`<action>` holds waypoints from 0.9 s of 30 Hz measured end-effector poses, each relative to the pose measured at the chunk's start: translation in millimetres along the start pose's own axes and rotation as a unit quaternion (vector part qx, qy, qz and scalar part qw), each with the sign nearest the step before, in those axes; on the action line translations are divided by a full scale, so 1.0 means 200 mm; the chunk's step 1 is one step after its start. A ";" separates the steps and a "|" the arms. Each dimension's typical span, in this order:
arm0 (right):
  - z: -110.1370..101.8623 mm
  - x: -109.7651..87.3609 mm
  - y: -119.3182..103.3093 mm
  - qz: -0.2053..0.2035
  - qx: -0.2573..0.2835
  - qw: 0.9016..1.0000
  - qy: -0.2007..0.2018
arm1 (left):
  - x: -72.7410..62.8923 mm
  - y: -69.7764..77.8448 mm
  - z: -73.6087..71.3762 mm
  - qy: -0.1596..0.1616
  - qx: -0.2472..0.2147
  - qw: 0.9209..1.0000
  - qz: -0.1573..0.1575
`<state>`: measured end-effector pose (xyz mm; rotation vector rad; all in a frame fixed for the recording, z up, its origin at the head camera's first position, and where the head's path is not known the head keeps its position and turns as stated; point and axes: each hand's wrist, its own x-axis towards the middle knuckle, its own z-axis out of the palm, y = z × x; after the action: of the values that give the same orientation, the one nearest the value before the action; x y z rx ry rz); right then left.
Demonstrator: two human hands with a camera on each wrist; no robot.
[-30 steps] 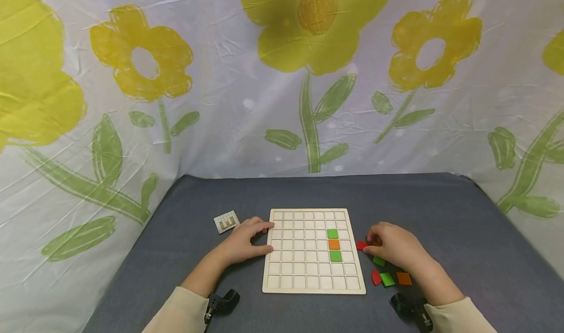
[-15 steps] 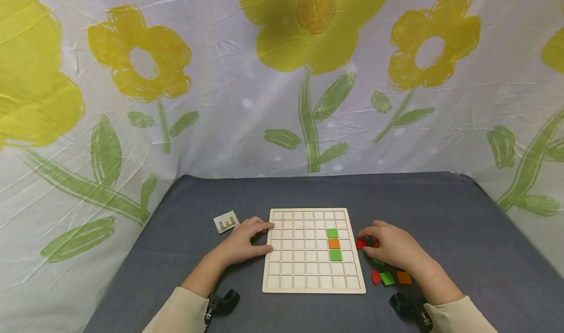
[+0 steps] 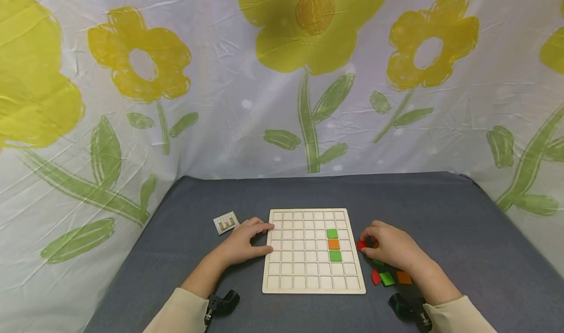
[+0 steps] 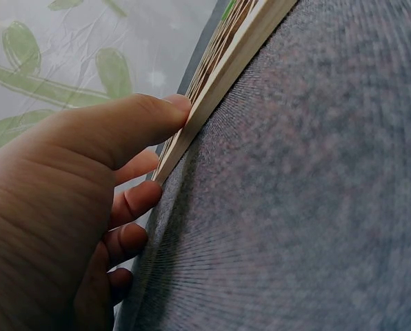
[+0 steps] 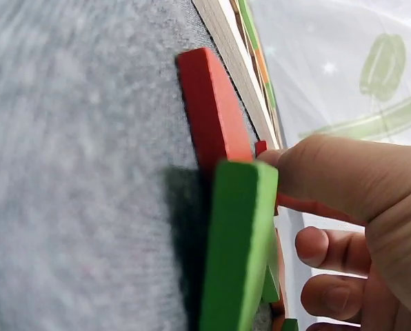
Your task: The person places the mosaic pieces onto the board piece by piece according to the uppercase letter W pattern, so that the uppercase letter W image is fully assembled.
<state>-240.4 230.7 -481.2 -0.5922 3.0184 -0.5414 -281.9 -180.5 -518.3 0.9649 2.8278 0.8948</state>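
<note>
A pale wooden grid board (image 3: 299,269) lies on the dark cloth, with two green squares and an orange square (image 3: 334,244) set in one column on its right side. My left hand (image 3: 240,244) rests at the board's left edge, thumb and index fingertip touching it; in the left wrist view the thumb (image 4: 140,124) lies against the wooden rim. By the right edge my right hand (image 3: 394,245) pinches a small red piece (image 3: 361,245) between thumb and index finger. Part of that red piece (image 5: 261,147) shows past the thumb in the right wrist view.
Loose pieces lie near the right hand: a red curved piece (image 3: 376,277), a green square (image 3: 387,279) and an orange square (image 3: 404,277). Another green piece (image 3: 378,262) is partly hidden under the hand. A small pattern card (image 3: 226,222) sits left of the board.
My right index finger has reached forward to the red piece and closed on it with the thumb. That piece has barely shifted. The left hand and board stay put.
</note>
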 end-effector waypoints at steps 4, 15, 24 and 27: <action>-0.01 0.00 0.00 -0.010 -0.009 1.000 0.005 | 0.00 0.00 0.00 -0.001 0.001 1.000 -0.001; -0.09 -0.03 0.00 -0.033 -0.005 0.999 0.019 | -0.01 0.00 0.00 -0.001 -0.008 1.000 0.005; -0.16 -0.06 -0.10 -0.074 0.006 0.997 0.012 | 0.00 -0.01 0.00 -0.003 0.001 1.000 -0.007; -0.16 -0.07 -0.15 -0.106 0.004 0.994 0.018 | 0.00 -0.01 0.00 -0.005 0.004 1.000 -0.009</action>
<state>-219.7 221.3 -441.4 -0.9178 3.0032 -0.5768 -283.0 -180.6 -519.0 0.9402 2.8292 0.8766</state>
